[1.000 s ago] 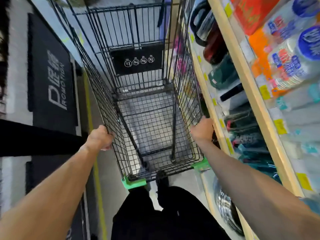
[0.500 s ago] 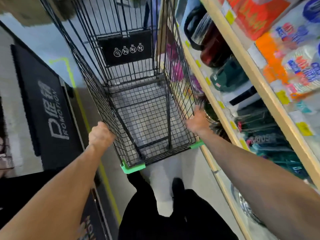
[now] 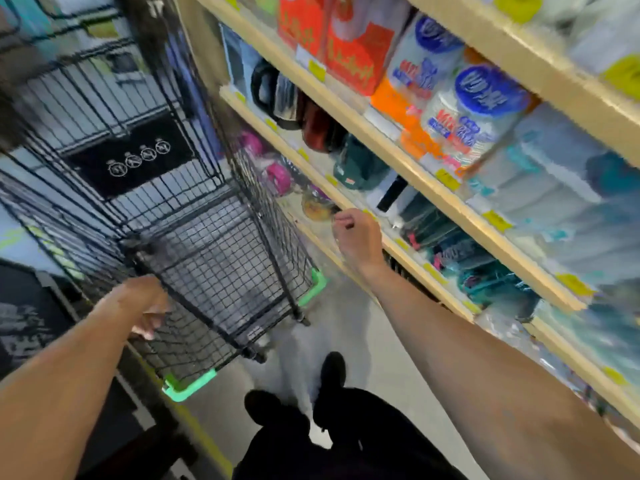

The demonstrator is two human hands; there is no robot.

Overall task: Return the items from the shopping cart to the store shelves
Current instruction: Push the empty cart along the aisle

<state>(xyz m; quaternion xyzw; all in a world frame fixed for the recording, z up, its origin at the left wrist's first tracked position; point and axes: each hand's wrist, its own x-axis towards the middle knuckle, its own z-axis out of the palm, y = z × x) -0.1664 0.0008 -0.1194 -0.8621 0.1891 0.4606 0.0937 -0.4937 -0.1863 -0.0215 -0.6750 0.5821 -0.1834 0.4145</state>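
The black wire shopping cart (image 3: 221, 258) with green corner bumpers stands in the aisle at centre left, and I see no items in its basket. My left hand (image 3: 145, 306) grips the cart's left side near the rear corner. To the right of the cart, my right hand (image 3: 356, 237) is lifted off it, fingers curled with nothing in them, close to the edge of a wooden store shelf (image 3: 415, 168). The whole view is blurred by motion.
The shelves on the right hold orange and white packs (image 3: 450, 109), dark bags (image 3: 360, 164), kettles (image 3: 273, 95) and pink items (image 3: 277, 174). A black promotion mat (image 3: 24, 327) and a yellow floor line lie on the left. My feet (image 3: 332, 375) are behind the cart.
My right hand has let go of the cart's right rim and risen toward the shelf. The cart has swung left and its rear has rotated. My left hand stays on the cart.
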